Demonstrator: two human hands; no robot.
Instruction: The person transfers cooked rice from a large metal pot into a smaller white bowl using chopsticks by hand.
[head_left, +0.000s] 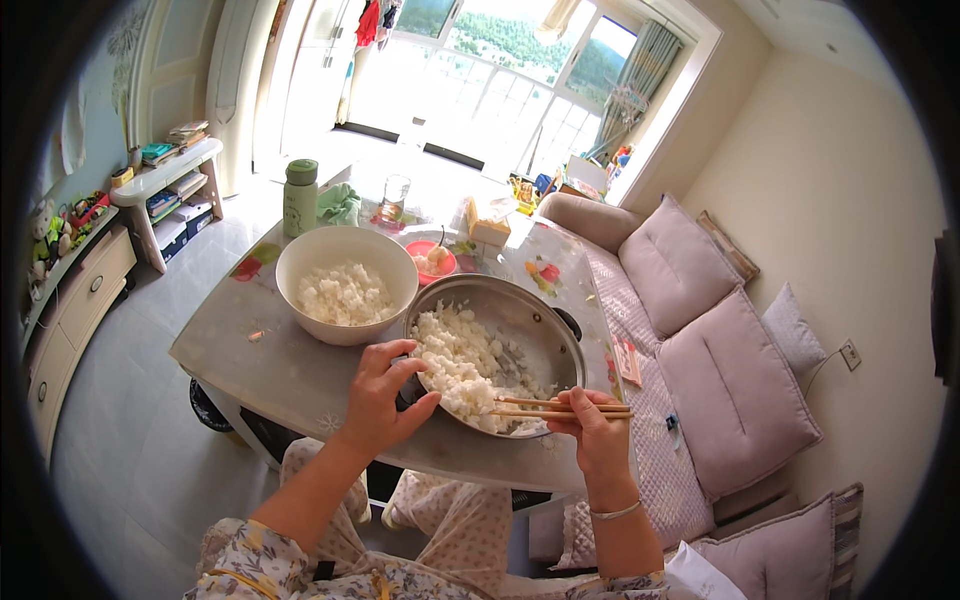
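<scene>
A wide steel pan (536, 319) with white rice (457, 352) heaped toward its left side stands on the table before me. My right hand (592, 427) grips a pair of wooden chopsticks (559, 409) over the pan's near right rim, their tips in the rice. At the left rim, my left hand (390, 397) has its thumb and fingers spread around the dark side handle (409, 391); whether they touch it is unclear. Behind that hand sits a large white bowl (346, 330) with more rice inside.
Beyond the pan are a small pink bowl (444, 264) with food, a glass (394, 199), a green bottle (301, 202), a green cloth (339, 204) and a tissue box (487, 225). A cushioned sofa (645, 420) runs along the right side of the table (247, 345).
</scene>
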